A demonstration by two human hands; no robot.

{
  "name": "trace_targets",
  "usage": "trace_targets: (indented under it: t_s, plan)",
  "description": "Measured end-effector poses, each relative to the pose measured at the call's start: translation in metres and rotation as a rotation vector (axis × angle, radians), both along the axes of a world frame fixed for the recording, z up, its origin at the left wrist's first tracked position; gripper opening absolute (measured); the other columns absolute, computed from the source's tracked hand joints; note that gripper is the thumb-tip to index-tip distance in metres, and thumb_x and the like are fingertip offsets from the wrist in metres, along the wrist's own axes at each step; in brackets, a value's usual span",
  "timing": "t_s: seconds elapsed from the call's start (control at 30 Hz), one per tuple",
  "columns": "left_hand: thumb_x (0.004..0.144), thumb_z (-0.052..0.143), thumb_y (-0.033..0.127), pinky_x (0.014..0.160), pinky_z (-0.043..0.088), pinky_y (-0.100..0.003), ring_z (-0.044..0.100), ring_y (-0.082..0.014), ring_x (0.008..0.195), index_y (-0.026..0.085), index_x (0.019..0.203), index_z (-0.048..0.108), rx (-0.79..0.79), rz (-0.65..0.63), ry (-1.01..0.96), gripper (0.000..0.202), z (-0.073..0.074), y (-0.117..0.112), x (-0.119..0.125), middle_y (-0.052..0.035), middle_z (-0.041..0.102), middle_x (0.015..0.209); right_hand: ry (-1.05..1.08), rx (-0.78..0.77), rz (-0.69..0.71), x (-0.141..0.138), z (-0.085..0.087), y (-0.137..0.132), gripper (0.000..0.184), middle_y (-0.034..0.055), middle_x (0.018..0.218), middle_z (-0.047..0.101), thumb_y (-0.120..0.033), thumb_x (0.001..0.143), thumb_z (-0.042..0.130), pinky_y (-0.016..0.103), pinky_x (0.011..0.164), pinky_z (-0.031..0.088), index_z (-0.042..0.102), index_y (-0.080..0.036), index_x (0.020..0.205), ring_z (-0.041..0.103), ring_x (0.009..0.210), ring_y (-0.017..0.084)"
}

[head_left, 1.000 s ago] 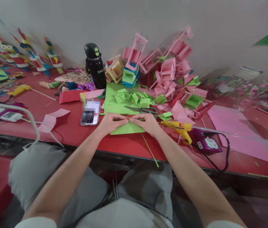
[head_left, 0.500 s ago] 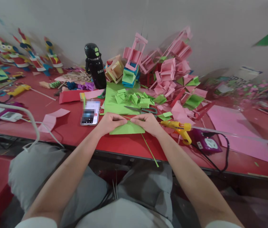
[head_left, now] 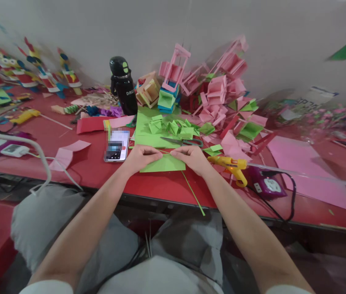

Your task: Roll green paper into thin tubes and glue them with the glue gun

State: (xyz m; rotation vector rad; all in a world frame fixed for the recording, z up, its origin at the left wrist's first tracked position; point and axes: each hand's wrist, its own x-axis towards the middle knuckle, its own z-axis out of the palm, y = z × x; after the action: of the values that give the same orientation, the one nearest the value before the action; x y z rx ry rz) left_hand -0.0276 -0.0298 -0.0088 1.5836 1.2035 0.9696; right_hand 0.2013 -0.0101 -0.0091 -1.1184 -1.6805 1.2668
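Here, the fingers of the left hand point(head_left: 139, 159) and the right hand point(head_left: 193, 158) are pinched tight on the top edge of a green paper point(head_left: 163, 165), with a small gap between the hands. The paper is in the middle of the frame, on the red table point(head_left: 163, 185). A thin green strip point(head_left: 193, 194) pokes past the table's edge, below the paper. Scissors point(head_left: 188, 142) lie just above the right hand. A yellow glue gun point(head_left: 232, 163) sits right of center, a phone point(head_left: 123, 141) left of center. Farther out, a black bottle point(head_left: 126, 94) stands in the upper middle, and dolls point(head_left: 70, 76) stand at upper left.
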Motion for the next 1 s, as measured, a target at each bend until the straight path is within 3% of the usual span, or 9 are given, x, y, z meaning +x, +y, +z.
trace_targets:
  t_s: [0.33,0.67,1.0]
  plan:
    - [0.073,0.082,0.044,0.070,0.050,-0.027,0.068,-0.0179,0.079,0.021,0.089,0.081,-0.050,0.020,-0.068,0.028,-0.004,0.007,-0.017,-0.0047,0.078,0.087,0.055,-0.016,-0.017,0.003,-0.009,0.006,0.035,0.0046,0.081,0.077,-0.050,0.072,0.081,0.031,0.068,0.053,0.080,-0.020,0.089,0.067,0.069,0.017]
    - [0.071,0.084,0.036,0.068,0.051,-0.027,0.068,-0.0162,0.074,0.021,0.088,0.080,-0.101,-0.008,-0.195,0.023,-0.011,0.008,-0.014,-0.0037,0.077,0.082,0.073,0.020,-0.056,0.000,-0.010,0.006,0.029,0.0013,0.068,0.068,-0.044,0.070,0.082,0.026,0.057,0.040,0.078,-0.019,0.084,0.053,0.059,0.012]
    - [0.081,0.073,0.032,0.086,0.054,-0.033,0.071,-0.0204,0.090,0.020,0.088,0.078,0.177,0.018,0.050,0.015,0.002,0.002,-0.006,-0.0042,0.078,0.092,0.154,-0.006,-0.053,-0.002,-0.007,0.004,0.025,0.0012,0.069,0.068,-0.038,0.068,0.083,0.025,0.056,0.038,0.076,-0.017,0.081,0.053,0.060,0.010]
